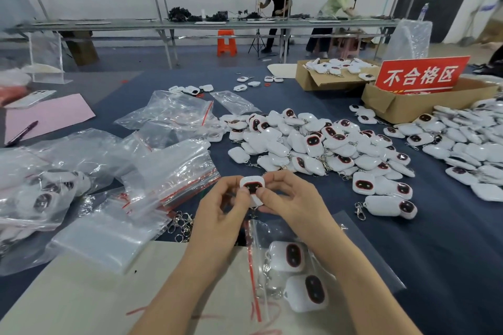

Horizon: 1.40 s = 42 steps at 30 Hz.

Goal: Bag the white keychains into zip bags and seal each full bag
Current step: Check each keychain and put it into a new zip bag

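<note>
One white keychain (253, 187) with a dark face is held up between my two hands above the table. My left hand (220, 207) pinches its left side and my right hand (288, 198) pinches its right side. Below my hands lies a zip bag (272, 231) with a red seal strip, holding two white keychains (289, 256). A big pile of loose keychains (313, 144) spreads across the blue table just beyond my hands. A stack of empty zip bags (174, 171) lies to the left.
Filled bags (40, 198) sit at the far left. Loose metal clasps (182, 223) lie by my left wrist. Two cardboard boxes (402, 106) and a red sign (420, 73) stand at the back right. A pink sheet (54, 114) with a pen (21, 133) is at left. Two people work at a far table.
</note>
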Available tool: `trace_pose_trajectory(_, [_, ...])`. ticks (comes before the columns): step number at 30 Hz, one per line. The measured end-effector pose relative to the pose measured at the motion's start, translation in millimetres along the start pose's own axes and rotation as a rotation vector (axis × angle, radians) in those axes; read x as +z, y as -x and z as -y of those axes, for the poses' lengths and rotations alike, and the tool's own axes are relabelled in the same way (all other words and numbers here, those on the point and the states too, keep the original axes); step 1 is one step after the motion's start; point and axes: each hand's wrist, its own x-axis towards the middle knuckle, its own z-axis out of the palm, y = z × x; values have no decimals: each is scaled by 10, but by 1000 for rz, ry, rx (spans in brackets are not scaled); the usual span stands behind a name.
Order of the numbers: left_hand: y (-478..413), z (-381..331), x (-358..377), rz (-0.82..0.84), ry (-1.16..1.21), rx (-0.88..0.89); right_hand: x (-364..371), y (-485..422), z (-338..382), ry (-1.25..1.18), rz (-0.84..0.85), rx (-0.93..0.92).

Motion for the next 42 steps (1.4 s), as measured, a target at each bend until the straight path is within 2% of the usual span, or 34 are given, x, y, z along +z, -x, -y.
trace_pose_trajectory(10, [2,13,0,5,-7,39,-2,4,36,-41,11,14])
trace_pose_trajectory(28, [3,-35,5,33,-1,27,37,-6,31,-122,-67,75])
trace_pose_trajectory(42, [19,-18,13,35,-46,32,41,15,44,-140,-23,90])
